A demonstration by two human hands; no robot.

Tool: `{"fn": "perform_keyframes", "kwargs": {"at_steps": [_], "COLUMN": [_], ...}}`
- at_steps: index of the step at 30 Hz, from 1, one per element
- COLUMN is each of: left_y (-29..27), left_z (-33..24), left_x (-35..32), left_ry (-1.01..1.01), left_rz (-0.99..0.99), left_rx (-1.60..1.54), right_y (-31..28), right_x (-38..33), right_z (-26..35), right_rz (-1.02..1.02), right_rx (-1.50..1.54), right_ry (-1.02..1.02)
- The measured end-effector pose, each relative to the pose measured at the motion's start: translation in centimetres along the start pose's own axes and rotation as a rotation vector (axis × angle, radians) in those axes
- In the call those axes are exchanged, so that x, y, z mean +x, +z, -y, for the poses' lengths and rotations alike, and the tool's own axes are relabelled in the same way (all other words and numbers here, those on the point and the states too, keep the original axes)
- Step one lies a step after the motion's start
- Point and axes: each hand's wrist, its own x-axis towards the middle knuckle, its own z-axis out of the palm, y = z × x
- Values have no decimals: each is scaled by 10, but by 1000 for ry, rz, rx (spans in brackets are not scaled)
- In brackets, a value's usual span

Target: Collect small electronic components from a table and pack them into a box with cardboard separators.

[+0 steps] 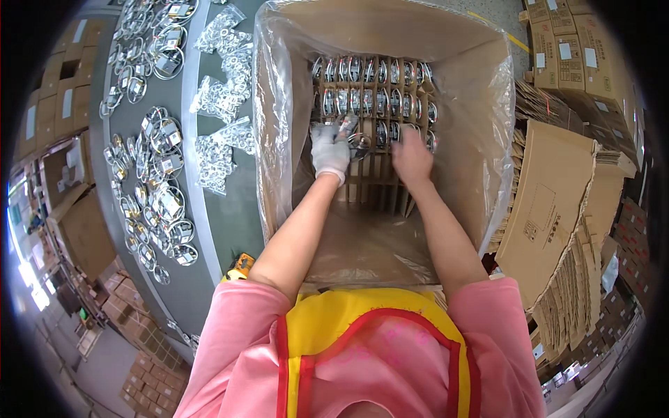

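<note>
Inside a deep carton lined with clear plastic (pixel 495 160) stands a brown cardboard divider grid (pixel 362 173). Its far rows of slots hold coiled wired parts (pixel 352 102) with silvery cable loops. My left hand (pixel 330 148), in a pale glove, rests over the left end of the nearest filled row, fingers apart. One coiled part (pixel 359 145) lies just right of that glove, above the grid. My bare right hand (pixel 412 155) reaches into the same row farther right, beside parts standing in slots. Motion smears its fingertips, so any grip there is hidden.
Left of the carton runs a green belt (pixel 226 63) carrying many loose coiled parts (pixel 167 202) and clear bags of small metal pieces (pixel 221 90). A yellow-black tool (pixel 240 266) lies near my left elbow. Flattened cardboard (pixel 540 202) and stacked cartons (pixel 575 52) stand to the right.
</note>
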Motion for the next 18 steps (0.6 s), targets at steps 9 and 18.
{"fn": "perform_keyframes", "kwargs": {"at_steps": [9, 18], "left_y": [-2, 6], "left_z": [22, -4], "left_x": [4, 15], "left_ry": [84, -113], "left_rz": [-18, -63], "left_rx": [94, -114], "right_y": [47, 45], "right_x": [-3, -11], "right_z": [30, 26], "right_rz": [48, -108], "right_rx": [217, 188], "right_ry": [-195, -225]}}
